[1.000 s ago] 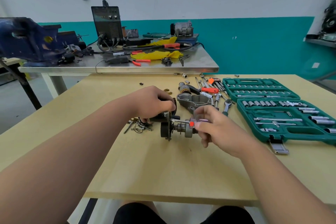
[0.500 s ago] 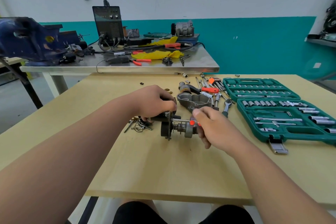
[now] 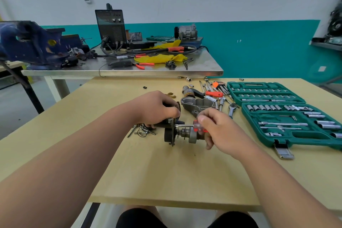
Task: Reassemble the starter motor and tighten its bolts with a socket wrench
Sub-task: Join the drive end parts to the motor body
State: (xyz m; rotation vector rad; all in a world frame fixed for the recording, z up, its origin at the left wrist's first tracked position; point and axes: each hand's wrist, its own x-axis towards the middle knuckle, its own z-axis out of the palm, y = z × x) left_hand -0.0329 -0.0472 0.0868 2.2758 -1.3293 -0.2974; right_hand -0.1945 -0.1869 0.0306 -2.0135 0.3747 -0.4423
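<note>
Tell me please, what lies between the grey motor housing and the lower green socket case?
In the head view, a ratchet wrench and a chrome extension bar lie between the grey housing and the green socket case. The stretch is not bare.

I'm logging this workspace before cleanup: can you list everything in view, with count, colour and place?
starter motor: one, black and grey, part-assembled, centre of the table
screwdriver: one, red and clear handle, shaft pointing at the motor's plate
housing: one, grey, behind the motor
socket set case: one, green, open, table's right side
ratchet: one, silver, between housing and case
small hardware: several pieces, dark, left of the motor
wooden table: one, tan, foreground
steel bench: one, silver, behind the table
vise: one, blue, bench's left end
cloth: one, yellow, on the bench
left hand: grips the motor
right hand: fingers hold the screwdriver handle
</note>
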